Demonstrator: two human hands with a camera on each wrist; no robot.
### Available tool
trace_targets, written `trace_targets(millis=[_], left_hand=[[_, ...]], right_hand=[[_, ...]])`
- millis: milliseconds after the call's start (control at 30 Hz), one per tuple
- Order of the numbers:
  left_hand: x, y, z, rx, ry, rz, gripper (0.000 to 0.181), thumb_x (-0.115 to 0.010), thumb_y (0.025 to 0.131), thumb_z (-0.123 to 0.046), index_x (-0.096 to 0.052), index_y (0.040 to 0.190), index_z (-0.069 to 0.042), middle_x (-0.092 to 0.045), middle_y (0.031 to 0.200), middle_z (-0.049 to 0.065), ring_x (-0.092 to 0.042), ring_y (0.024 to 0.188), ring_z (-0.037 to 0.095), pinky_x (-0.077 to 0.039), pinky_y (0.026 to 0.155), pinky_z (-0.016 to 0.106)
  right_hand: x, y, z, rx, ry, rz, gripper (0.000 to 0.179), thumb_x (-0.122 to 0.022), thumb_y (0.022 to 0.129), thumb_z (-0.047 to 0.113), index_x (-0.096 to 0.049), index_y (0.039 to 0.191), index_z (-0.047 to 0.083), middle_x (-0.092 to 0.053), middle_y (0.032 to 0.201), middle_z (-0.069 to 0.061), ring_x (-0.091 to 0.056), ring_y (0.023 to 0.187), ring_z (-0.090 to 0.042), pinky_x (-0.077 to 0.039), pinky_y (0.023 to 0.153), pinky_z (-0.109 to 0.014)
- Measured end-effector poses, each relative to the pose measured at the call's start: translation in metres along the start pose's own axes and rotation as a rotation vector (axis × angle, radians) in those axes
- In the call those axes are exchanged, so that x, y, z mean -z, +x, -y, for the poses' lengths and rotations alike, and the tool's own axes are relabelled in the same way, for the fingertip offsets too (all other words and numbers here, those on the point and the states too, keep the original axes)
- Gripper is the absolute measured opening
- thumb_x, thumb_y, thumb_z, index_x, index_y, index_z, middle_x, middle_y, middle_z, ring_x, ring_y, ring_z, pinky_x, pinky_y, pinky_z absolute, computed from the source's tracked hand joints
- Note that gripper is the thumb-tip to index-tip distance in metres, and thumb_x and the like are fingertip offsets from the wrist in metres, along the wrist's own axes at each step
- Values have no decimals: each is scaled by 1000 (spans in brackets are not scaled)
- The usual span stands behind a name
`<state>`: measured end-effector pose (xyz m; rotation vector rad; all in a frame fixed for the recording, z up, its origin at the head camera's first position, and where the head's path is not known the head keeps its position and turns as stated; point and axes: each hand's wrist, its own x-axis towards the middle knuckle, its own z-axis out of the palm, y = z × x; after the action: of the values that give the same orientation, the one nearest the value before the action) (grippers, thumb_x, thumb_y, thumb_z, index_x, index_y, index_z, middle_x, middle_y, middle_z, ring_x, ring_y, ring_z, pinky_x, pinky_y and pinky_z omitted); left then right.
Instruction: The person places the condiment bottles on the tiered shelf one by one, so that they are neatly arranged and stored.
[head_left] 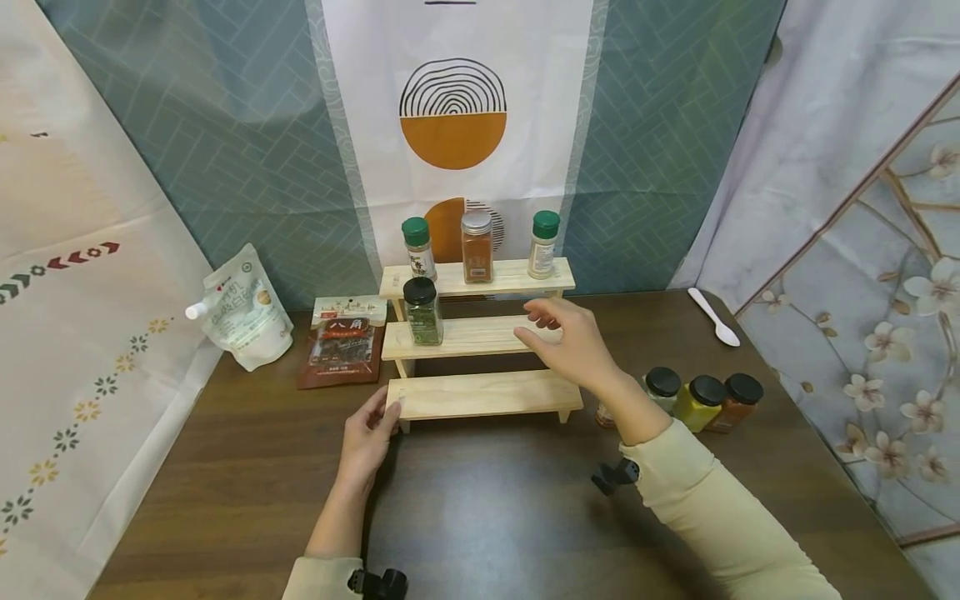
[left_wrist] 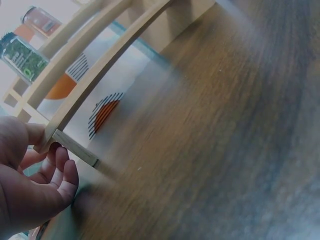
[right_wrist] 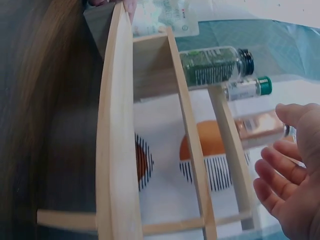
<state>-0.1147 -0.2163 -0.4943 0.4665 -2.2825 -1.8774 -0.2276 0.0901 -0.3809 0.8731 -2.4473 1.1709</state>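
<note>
A three-tier wooden spice rack stands on the dark table. My left hand pinches the left end of its lowest step, thumb on top and fingers curled beneath, as the left wrist view shows. Over the right end of the middle step hovers my right hand, fingers loosely bent and holding nothing. A black-capped jar of green herbs stands at the left of that middle step. On the top step are a green-capped shaker, a silver-capped jar of orange-brown spice and another green-capped shaker.
Right of the rack stand black-capped jars with pale, yellow and reddish contents. A small bottle is partly hidden by my right arm. A white spoon lies farther back. A spouted pouch and brown packet are at left.
</note>
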Motion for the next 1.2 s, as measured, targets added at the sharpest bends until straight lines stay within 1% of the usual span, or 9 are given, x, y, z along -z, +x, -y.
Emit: trace_targets(millis=[200,433,500,667,867,1067,1200], left_hand=[[1,0,0,6,3,5,50,-59,104,-18,-47,150,-1,-60,108,16,-60,90,19,-53,76,23],[2,-1,1,4,6,-3,50,-60,104,-19,-48,149,-1,-61,109,17,-60,90,18,-53,76,22],[1,-1,0,4,1,-2,49,-60,104,-18,-48,149,-1,-61,108,17,-60,90,18,-52,76,22],[0,0,0,1,-3,-6,48,-60,104,-15,-49,148,-1,-60,105,16,-59,87,16,-52,74,22],[-1,1,0,0,-6,-7,47,-60,104,-15,-50,148,-2,-62,109,18,-60,89,17,-52,75,21],[0,0,2,3,1,-1,49,-60,104,-17,-49,149,-2,-62,111,19,-60,91,19,-52,75,21],[0,1,3,6,-3,1,49,-60,104,-17,-49,149,-2,-62,111,18,-60,90,18,-53,76,22]], right_hand=[[16,-13,-12,-23,-27,25,37,-77,92,23,-69,120,1,-70,104,-12,-64,94,-26,-55,83,-49],[33,-27,-27,18,-63,98,41,-81,89,20,-69,121,-3,-70,108,-13,-66,95,-28,-55,83,-47],[38,-32,-33,20,-75,106,41,-81,88,19,-69,121,-3,-70,107,-13,-66,95,-28,-55,84,-48],[52,-46,-44,-6,-75,75,37,-81,88,17,-69,120,0,-70,105,-11,-67,96,-30,-54,87,-54],[67,-59,-54,-21,-107,42,34,-80,89,15,-69,119,3,-70,102,-6,-67,96,-29,-54,86,-52],[76,-69,-65,13,-159,23,32,-81,87,14,-70,116,4,-70,100,-3,-67,94,-26,-55,82,-48],[80,-75,-71,37,-174,27,31,-82,85,12,-71,114,4,-70,100,-4,-67,92,-26,-55,79,-50]])
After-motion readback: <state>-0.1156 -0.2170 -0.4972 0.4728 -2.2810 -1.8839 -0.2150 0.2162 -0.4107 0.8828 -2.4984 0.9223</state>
